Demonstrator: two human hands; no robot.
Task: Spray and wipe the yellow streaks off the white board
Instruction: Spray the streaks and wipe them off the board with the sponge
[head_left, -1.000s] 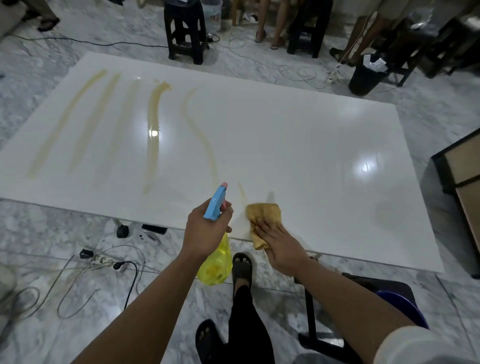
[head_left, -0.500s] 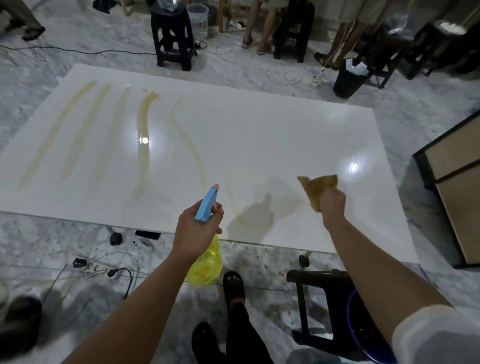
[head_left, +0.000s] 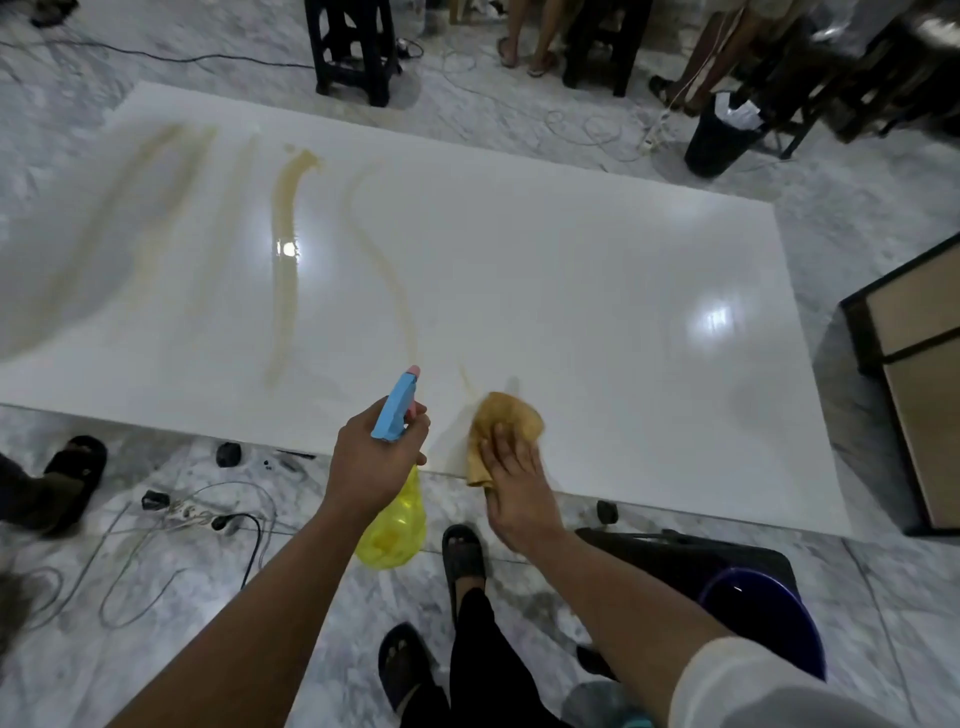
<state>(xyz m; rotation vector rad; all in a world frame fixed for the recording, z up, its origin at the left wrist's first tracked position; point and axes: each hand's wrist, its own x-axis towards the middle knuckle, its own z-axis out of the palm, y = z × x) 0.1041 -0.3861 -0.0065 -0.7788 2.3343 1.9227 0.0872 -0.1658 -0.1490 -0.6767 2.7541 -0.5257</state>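
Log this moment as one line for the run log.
left hand: grips spray bottle | right hand: presses cloth on white board near edge | yellow streaks: remain at left

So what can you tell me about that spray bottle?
The spray bottle has a translucent yellow body, seemingly plastic, and a light blue trigger head with a pink nozzle tip. The left hand holds it by the neck, nozzle aimed forward over the near edge of the white board, its body hanging below the hand, off the board.

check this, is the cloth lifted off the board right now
No, the right hand presses the cloth flat on the white board near its front edge.
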